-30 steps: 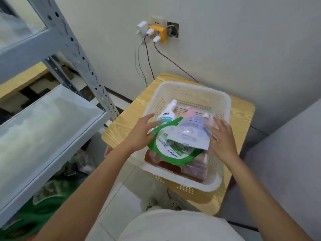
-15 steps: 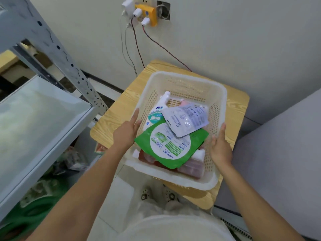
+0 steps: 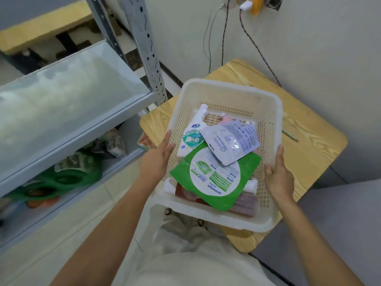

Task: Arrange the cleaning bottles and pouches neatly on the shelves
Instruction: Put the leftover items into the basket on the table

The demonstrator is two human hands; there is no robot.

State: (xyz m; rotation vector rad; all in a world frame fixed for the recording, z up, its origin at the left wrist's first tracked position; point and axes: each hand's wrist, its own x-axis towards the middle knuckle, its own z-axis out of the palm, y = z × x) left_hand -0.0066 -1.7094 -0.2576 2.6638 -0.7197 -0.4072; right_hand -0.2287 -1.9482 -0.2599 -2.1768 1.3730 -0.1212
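The left hand (image 3: 158, 159) and right hand (image 3: 278, 176) each clasp a side wall of the white basket (image 3: 231, 87). At centre frame, the green pouch (image 3: 214, 178) reads "seaways".

I am counting one white basket (image 3: 226, 89) and placing everything else from it. Inside it I am seeing two pouches, a green pouch (image 3: 214, 178) and a clear pouch (image 3: 231, 141) lying on top of it, and one white bottle (image 3: 190, 139) along the basket's left wall. Under the pouches I am making out reddish bottles (image 3: 245, 205), too covered for me to number. I am counting two hands at the basket's sides, the left hand (image 3: 156, 162) and the right hand (image 3: 278, 176). Beneath the basket I am seeing one wooden table (image 3: 309, 145), and to its left two shelves (image 3: 61, 104).
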